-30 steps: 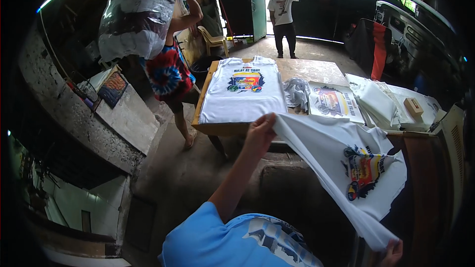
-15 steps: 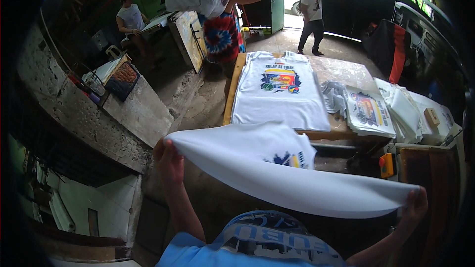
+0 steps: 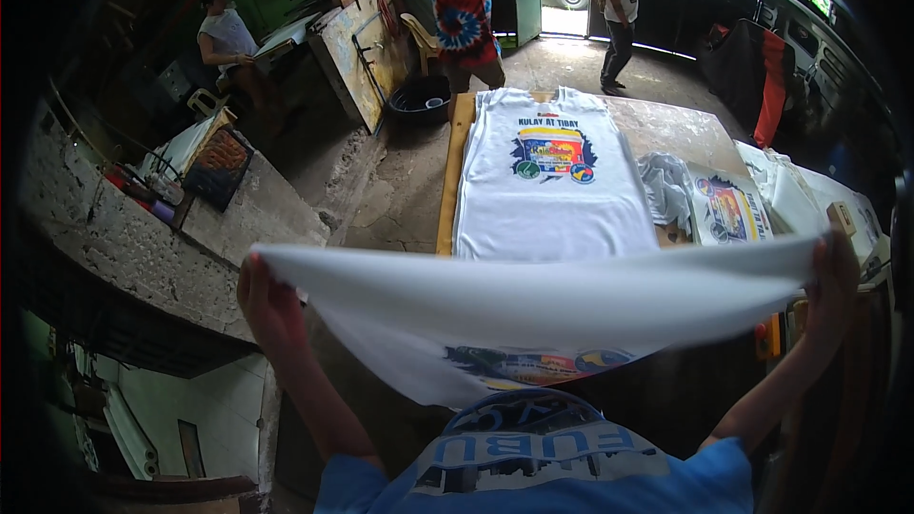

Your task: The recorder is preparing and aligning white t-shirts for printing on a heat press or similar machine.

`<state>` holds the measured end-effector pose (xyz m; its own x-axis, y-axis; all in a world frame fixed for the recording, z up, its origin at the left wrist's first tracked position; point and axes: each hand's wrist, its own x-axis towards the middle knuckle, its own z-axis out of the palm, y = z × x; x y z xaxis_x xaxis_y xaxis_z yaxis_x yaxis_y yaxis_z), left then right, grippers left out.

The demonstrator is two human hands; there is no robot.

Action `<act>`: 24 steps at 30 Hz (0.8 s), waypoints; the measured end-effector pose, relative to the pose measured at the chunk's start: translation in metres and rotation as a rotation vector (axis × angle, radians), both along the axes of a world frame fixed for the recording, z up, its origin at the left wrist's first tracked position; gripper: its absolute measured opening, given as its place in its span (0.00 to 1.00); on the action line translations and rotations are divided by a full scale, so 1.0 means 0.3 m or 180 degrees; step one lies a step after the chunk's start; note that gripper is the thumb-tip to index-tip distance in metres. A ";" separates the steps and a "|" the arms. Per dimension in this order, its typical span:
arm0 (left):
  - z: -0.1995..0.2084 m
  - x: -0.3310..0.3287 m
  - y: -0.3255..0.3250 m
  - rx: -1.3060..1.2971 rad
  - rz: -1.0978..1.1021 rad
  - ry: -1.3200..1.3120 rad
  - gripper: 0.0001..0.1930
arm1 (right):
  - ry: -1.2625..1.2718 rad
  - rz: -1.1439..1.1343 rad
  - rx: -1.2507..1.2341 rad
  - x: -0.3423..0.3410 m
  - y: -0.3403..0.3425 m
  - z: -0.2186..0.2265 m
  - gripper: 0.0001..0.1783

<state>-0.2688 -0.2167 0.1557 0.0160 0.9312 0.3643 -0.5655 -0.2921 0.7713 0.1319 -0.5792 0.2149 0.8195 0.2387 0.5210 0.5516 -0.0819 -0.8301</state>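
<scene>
A white printed shirt (image 3: 552, 295) is stretched sideways in front of me, its colourful print partly visible on the hanging lower part. My left hand (image 3: 271, 300) is closed on one end of its upper edge. The opposite end is pinched in my right hand (image 3: 834, 276). Just beyond the raised cloth, a white sleeveless shirt (image 3: 547, 214) with a colourful print lies flat, apparently on top of others, on the work table (image 3: 671, 124). The held cloth hides the table's near edge.
Right of the flat shirt are a crumpled grey-white cloth (image 3: 664, 190), a printed white piece (image 3: 728, 214) and a small tan block (image 3: 842, 217). An orange switch box (image 3: 767, 335) sits near my right forearm. A rough concrete ledge (image 3: 190, 219) runs along the left. Several people stand farther off.
Both hands have risen and moved farther apart, my right one most, lifting the shirt level and taut. The person carrying a bulky bag has walked farther away, toward the doorway.
</scene>
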 end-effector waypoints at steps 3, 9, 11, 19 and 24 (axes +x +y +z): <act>-0.019 0.198 0.233 -0.0290 -0.0419 0.0775 0.10 | 0.0295 0.0871 -0.0512 0.188 0.302 0.008 0.12; 0.023 0.772 0.840 0.0072 -0.0489 0.0830 0.06 | 0.0212 0.0994 -0.0146 0.779 0.811 0.026 0.12; 0.179 0.883 0.912 0.0395 -0.0219 0.0284 0.05 | -0.0114 0.0863 0.0163 0.918 0.918 0.127 0.14; 0.202 0.984 0.869 0.0825 -0.0415 -0.0025 0.11 | -0.0167 0.0763 0.0668 1.045 0.880 0.118 0.12; -0.190 0.983 0.845 -0.0138 -0.0480 0.0693 0.12 | 0.0363 0.0693 0.0337 1.026 0.922 -0.350 0.09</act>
